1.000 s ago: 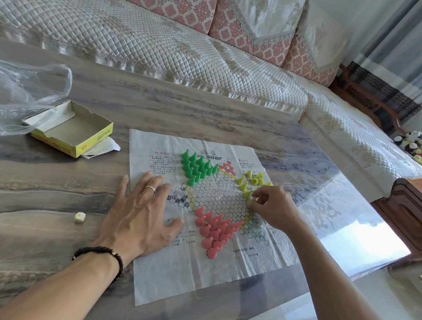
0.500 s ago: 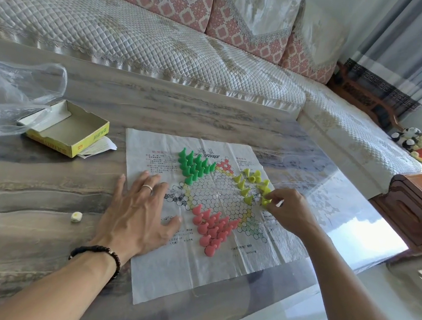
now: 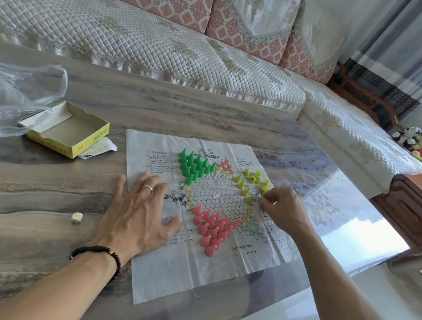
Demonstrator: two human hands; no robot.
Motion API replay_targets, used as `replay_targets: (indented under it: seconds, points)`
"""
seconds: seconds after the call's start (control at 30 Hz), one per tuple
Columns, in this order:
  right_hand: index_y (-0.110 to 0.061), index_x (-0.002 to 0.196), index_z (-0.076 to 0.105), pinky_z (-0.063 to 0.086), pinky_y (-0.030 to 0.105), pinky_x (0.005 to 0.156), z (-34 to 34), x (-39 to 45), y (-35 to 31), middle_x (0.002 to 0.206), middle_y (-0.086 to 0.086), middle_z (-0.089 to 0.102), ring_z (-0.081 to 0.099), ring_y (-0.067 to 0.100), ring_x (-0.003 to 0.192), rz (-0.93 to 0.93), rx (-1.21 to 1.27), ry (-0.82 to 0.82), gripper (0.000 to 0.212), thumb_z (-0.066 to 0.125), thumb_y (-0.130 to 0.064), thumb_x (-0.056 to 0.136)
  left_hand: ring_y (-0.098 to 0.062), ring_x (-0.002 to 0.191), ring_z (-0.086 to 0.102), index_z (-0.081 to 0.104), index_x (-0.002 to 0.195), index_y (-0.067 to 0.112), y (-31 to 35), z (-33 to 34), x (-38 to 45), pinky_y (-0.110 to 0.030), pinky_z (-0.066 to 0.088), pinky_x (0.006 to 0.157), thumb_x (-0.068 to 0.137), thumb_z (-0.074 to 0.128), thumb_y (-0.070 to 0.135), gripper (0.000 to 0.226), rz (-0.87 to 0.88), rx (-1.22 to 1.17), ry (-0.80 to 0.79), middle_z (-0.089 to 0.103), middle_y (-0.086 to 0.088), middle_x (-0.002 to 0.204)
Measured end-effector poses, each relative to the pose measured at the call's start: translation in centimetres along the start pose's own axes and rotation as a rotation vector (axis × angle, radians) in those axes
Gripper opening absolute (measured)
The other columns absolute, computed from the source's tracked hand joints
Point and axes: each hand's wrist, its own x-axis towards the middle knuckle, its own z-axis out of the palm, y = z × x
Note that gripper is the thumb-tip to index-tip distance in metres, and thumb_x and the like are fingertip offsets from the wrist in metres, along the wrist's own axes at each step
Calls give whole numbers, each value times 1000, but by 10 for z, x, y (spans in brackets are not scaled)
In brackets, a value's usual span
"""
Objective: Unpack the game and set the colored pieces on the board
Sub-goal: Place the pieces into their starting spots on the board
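I see open honeycomb cells in the middle of the paper game board (image 3: 219, 271), hemmed by green pieces (image 3: 194, 166) at the far side, yellow pieces (image 3: 251, 183) to the right and red pieces (image 3: 211, 228) on the near side. My left hand (image 3: 138, 212) lies flat over the board's left edge, blocking that approach; my right hand (image 3: 283, 209) sits against the yellow cluster. Bare tabletop (image 3: 183, 110) runs beyond the board. Left of it stand the open yellow box (image 3: 71, 131), a plastic bag (image 3: 12, 94) and a die (image 3: 76, 217).
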Motion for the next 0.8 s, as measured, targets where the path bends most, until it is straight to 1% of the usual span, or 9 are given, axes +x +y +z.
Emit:
replay_targets:
  seconds: [0.07,0.13,0.2,0.3,0.4,0.5,0.6,0.7,0.8]
  points:
    - [-10,108,71,48,29,74,-1,0,1,93,3,71,62,15,82,-30,-4,5,25,64,-13,84,-16,148,6,32,143,22,0,0,0,-52,4,118,75,23,69,83,0,6,-4,23,0,157]
    - [-9,108,70,47,30,78,-2,-1,0,100,5,67,60,16,86,-56,5,11,22,61,-12,88,-16,148,5,32,143,23,1,-1,0,-52,3,118,75,23,68,82,0,7,-2,23,0,157]
    - [-9,105,70,49,32,81,-4,-4,-2,101,4,67,59,17,87,-73,18,17,19,59,-11,89,-16,148,5,33,142,23,1,-2,0,-52,4,118,74,21,69,83,1,6,0,24,0,157]
    - [-8,99,70,52,30,82,-6,-10,-7,91,-1,68,61,12,83,-99,73,33,14,62,-9,88,-16,148,5,32,143,23,2,-2,-1,-51,3,118,71,17,70,87,-5,8,-8,23,0,157]
    - [-14,93,71,49,26,80,-5,-15,-9,88,-8,64,59,7,82,-104,120,31,10,68,-14,84,-16,148,4,31,144,23,2,-2,-1,-51,2,118,73,20,70,86,-9,9,-10,21,0,158]
    - [-18,88,73,42,23,69,-1,-19,-10,83,-7,61,53,3,74,-67,121,57,7,72,-17,82,-16,148,3,31,143,24,1,-2,-2,-51,1,118,75,23,69,83,-9,8,-11,21,1,158]
    - [-19,86,74,43,17,62,3,-20,-11,72,-13,64,57,-2,68,-39,131,40,6,72,-16,81,-17,148,4,31,143,23,1,-2,-1,-51,2,118,75,24,69,83,-7,2,-9,22,0,158]
    - [-18,86,75,49,19,66,6,-20,-10,71,-13,65,60,-1,69,-24,134,11,8,73,-15,80,-17,148,5,31,144,23,0,-2,-1,-52,2,118,74,23,69,84,-5,6,-10,22,0,158]
    - [-18,87,76,51,22,70,10,-21,-10,72,-12,66,61,-1,70,-10,147,-2,9,75,-15,78,-17,148,6,32,143,23,0,0,-1,-51,3,118,73,22,69,85,-8,6,-3,23,0,157]
